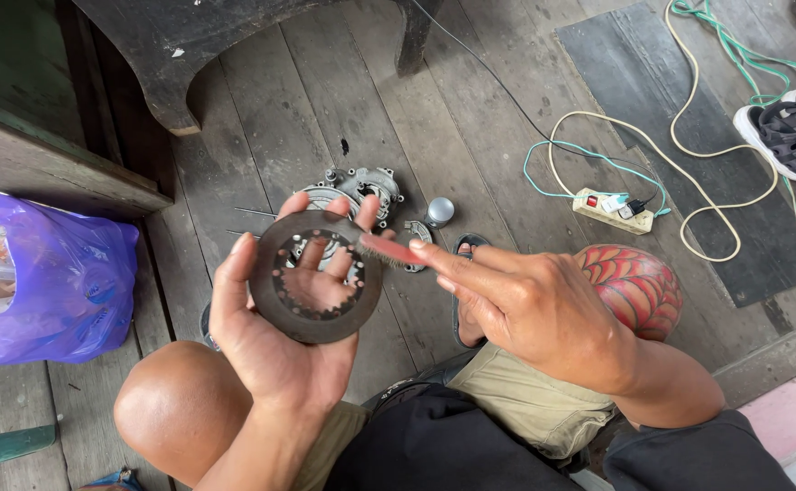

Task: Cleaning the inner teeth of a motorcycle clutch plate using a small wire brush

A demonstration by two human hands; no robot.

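My left hand (275, 341) lies palm up and cradles a dark ring-shaped clutch plate (275, 289) with teeth along its inner edge. Fingers show through the ring's opening. My right hand (530, 305) comes in from the right and holds a small red-handled brush (390, 249), whose bristles rest on the ring's upper right edge. Both hands hover above my knees, over the plank floor.
Grey metal engine parts (366, 186) and a small round silver cap (440, 211) lie on the wooden floor behind the hands. A purple plastic bag (61, 282) sits at left. A white power strip (611, 211) with cables and a black sandal (793, 136) are at right.
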